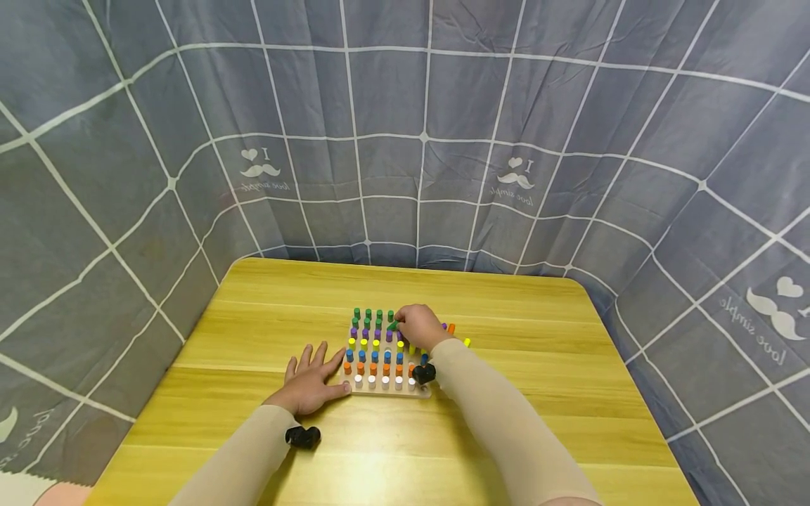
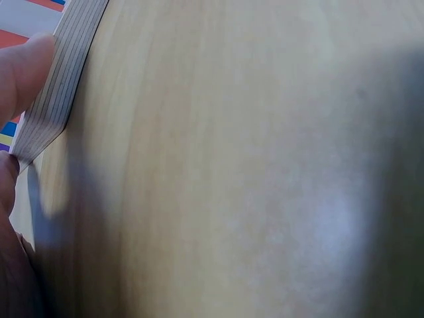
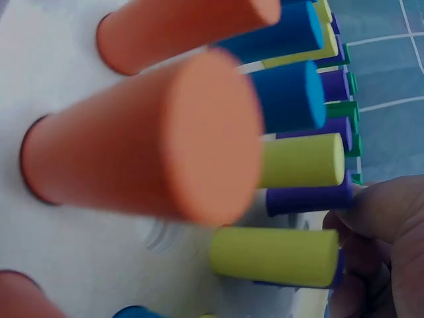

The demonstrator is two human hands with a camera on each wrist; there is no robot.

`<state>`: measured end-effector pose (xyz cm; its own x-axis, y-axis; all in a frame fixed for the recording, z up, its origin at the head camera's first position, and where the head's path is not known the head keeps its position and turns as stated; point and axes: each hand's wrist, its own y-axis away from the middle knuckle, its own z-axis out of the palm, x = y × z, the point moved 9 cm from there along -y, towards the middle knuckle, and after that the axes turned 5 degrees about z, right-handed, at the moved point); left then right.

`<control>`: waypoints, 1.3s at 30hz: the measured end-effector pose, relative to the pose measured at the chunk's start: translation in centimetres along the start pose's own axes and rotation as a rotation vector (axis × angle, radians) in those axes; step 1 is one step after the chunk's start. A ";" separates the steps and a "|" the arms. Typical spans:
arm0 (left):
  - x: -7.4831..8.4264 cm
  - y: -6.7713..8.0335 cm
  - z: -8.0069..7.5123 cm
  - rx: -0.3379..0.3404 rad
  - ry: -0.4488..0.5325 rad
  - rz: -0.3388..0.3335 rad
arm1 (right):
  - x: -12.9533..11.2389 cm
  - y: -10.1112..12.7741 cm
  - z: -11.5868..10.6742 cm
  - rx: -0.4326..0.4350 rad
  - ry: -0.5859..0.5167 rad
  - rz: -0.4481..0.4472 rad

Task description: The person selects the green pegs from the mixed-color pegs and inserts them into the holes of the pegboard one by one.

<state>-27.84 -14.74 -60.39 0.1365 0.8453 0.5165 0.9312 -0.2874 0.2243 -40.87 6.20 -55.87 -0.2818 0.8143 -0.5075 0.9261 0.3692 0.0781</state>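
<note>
A pale wooden pegboard (image 1: 389, 393) lies on the table, bearing rows of green, purple, yellow, blue, orange and white pegs. My right hand (image 1: 420, 327) reaches over its far right part and pinches a tilted green peg (image 1: 393, 325) near the green rows. In the right wrist view, the fingers (image 3: 391, 212) show behind purple and yellow pegs; the green peg they hold is hidden there. My left hand (image 1: 310, 384) lies with spread fingers at the board's left side. Its thumb (image 2: 26, 69) rests on the board's near left corner, beside the layered plywood edge.
Right of the board, partly behind the right hand, lie loose pegs, among them an orange peg (image 1: 451, 328) and a yellow peg (image 1: 467, 343). The wooden table (image 1: 538, 393) extends around the board. Grey checked curtains (image 1: 392, 169) hang behind and at both sides.
</note>
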 end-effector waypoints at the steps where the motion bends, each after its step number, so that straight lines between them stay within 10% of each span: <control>1: 0.0 0.0 0.0 0.000 0.001 0.000 | -0.2 0.0 0.0 0.008 0.015 -0.011; 39: 0.0 0.1 0.1 0.009 0.026 0.005 | 1.3 -0.5 1.2 -0.051 -0.271 0.089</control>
<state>-27.72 -14.76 -60.42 0.1327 0.8319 0.5388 0.9335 -0.2876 0.2142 -41.35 6.56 -57.62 -0.1159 0.6978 -0.7068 0.9283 0.3292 0.1727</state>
